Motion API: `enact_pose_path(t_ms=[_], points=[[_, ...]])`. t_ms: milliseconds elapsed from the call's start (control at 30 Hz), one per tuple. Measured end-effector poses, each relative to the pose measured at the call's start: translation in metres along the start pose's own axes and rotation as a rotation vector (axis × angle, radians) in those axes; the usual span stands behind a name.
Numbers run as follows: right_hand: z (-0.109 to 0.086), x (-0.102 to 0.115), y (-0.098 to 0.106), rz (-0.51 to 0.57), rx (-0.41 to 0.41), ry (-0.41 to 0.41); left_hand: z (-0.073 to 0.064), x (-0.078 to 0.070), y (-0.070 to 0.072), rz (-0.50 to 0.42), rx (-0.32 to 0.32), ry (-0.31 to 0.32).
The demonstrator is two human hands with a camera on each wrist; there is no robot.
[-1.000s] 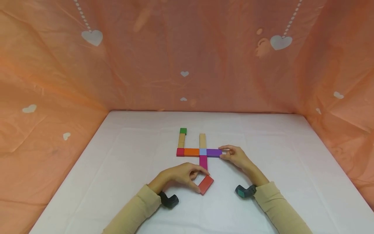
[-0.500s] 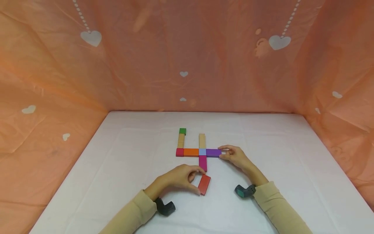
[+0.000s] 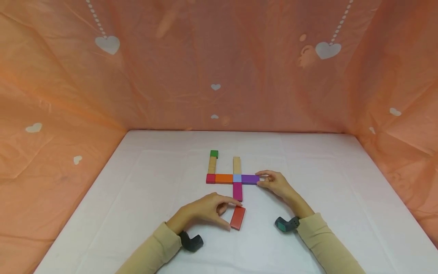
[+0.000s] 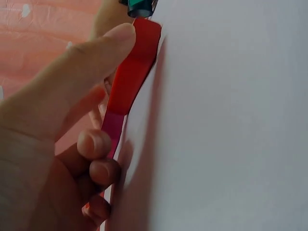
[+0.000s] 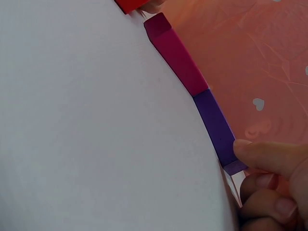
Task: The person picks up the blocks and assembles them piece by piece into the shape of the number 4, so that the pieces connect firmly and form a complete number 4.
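Note:
My left hand (image 3: 209, 209) holds a red block (image 3: 237, 218) between thumb and index finger, one at each end. Slightly slanted, the red block lies just below the magenta block (image 3: 237, 191), with a small gap in the head view. In the left wrist view the thumb presses the near end of the red block (image 4: 132, 72); the index fingertip is hidden. My right hand (image 3: 278, 185) pinches the outer end of the purple block (image 3: 250, 179). The right wrist view has the thumb on the side of that purple block (image 5: 216, 125).
The joined pieces form a figure like a 4: green (image 3: 214, 153), two plain wood blocks (image 3: 212, 165), a crimson square (image 3: 210, 178), orange (image 3: 224, 178) and light blue (image 3: 237, 178). They lie on a white cloth (image 3: 154, 190), with orange curtains (image 3: 219, 57) around it.
The red block has turned closer to upright in line with the magenta block and shifted slightly left. My left hand moved a little left with it. The right hand stays at the purple block.

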State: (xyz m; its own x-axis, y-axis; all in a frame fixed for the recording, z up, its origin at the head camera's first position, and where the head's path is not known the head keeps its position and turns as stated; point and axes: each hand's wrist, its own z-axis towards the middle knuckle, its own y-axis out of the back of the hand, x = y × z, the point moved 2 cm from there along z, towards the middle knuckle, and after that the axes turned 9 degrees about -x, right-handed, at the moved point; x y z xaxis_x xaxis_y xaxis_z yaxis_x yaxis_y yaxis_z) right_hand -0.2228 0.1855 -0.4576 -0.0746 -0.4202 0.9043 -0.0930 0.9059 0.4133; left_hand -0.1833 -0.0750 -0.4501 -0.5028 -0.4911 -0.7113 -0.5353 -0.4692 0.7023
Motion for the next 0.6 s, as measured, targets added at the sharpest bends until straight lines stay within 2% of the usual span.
enact_pose_path(t_ms=[100,233,367,600], points=[[-0.0001,-0.0007,0.0001,0.006,0.000,0.000,0.0006,0.0012,0.0001,-0.040,0.037,-0.065],[-0.0001,-0.0012,0.0000,0.012,-0.001,0.001,0.0011,0.0008,0.0002,-0.037,0.069,-0.125],[0.0000,-0.0013,-0.0003,0.011,-0.001,0.003,0.0011,0.0007,0.0000,-0.023,0.067,-0.139],[0.0000,-0.0004,0.0002,0.009,0.004,0.007,0.0013,0.0013,-0.0010,-0.041,0.061,-0.124]])
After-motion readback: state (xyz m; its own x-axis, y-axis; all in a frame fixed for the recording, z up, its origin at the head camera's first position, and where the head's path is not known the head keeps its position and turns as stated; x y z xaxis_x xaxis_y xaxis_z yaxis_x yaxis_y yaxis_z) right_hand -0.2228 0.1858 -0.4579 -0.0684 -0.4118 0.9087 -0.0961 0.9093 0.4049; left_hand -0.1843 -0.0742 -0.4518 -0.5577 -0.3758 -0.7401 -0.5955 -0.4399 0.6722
